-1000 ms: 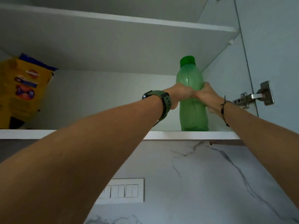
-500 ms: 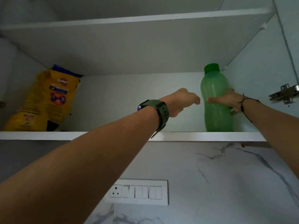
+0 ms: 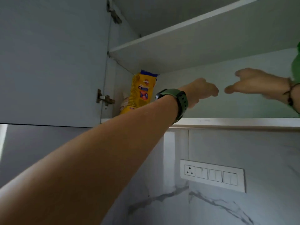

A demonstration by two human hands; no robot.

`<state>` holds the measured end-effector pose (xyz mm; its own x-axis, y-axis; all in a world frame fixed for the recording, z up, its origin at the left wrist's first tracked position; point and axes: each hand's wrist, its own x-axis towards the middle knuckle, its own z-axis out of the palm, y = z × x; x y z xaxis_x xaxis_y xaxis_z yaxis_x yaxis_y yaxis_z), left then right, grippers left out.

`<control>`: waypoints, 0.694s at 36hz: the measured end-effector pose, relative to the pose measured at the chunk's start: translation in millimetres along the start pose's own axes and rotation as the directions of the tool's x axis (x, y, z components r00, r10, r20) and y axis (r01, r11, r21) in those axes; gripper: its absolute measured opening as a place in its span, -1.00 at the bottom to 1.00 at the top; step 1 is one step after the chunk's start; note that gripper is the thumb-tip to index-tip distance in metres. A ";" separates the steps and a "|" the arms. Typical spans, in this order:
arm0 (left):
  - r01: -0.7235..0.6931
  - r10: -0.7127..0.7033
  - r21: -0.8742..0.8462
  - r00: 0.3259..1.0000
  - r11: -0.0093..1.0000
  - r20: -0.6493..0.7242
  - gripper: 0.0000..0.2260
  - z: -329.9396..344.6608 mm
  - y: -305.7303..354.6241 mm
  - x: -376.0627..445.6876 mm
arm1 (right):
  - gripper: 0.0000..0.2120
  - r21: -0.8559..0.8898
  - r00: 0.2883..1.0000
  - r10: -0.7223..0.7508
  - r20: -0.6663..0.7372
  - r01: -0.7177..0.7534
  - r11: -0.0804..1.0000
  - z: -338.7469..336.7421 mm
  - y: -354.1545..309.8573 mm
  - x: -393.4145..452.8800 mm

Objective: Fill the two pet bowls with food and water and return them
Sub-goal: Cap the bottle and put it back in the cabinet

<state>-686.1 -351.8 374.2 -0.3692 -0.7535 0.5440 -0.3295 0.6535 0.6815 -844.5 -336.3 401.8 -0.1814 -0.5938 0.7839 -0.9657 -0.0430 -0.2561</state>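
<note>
The yellow pet food bag [image 3: 140,93] stands upright at the far left end of the lower cupboard shelf [image 3: 227,121], tucked into the corner beside the door hinge [image 3: 104,98]. The green water bottle [image 3: 296,62] shows only as a sliver at the right edge of the view, on the same shelf, well apart from the bag. Neither pet bowl is in sight.

Both hands have let go of the bottle, which they clasped a second ago, and now travel leftward along the shelf. The left hand [image 3: 200,91], with a green watch [image 3: 174,101] on its wrist, leads; its fingers are loosely curled and hold nothing. The right hand [image 3: 254,83] follows just beside it, fingers part open and blurred with motion, also empty, a dark cord [image 3: 290,93] around its wrist.

Half a second ago the right hand was still against the bottle and the bag sat far left in view; now the head has turned left, putting the bag near the middle. This suggests the food is being fetched first, with the water left for later. Below the shelf, a switch panel [image 3: 212,175] sits on the marble-patterned wall [image 3: 267,151].
</note>
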 end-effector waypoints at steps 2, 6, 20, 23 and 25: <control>0.014 -0.012 0.062 0.999 0.998 -0.038 -0.47 -13.5 -3.5 -10.8 | -0.43 0.056 0.995 -0.051 0.083 0.046 0.997 15.3 -30.5 -13.3; 0.038 -0.026 0.134 0.995 0.990 -0.092 -0.93 -58.1 -10.7 -45.0 | -0.61 0.104 0.977 -0.207 0.056 0.201 0.974 37.3 -95.2 -37.0; 0.324 0.255 0.738 0.793 0.591 -0.553 -0.92 -246.2 -37.0 -155.1 | -0.67 0.593 0.776 -0.623 -0.101 0.550 0.588 79.0 -279.0 -107.0; 0.465 0.348 0.787 0.718 0.406 -0.603 -0.73 -283.2 -32.2 -183.9 | -0.64 0.581 0.655 -0.721 -0.226 0.685 0.440 80.9 -326.9 -124.8; 0.522 0.402 0.800 0.692 0.295 -0.599 -0.68 -303.5 -29.4 -200.7 | -0.66 0.557 0.562 -0.757 -0.333 0.765 0.322 81.8 -355.0 -136.4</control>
<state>-338.6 -241.7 393.6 0.1327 -0.3018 0.9441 -0.9854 -0.1427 0.0929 -461.8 -305.8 339.5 0.5674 -0.0332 0.8228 -0.3467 -0.9159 0.2021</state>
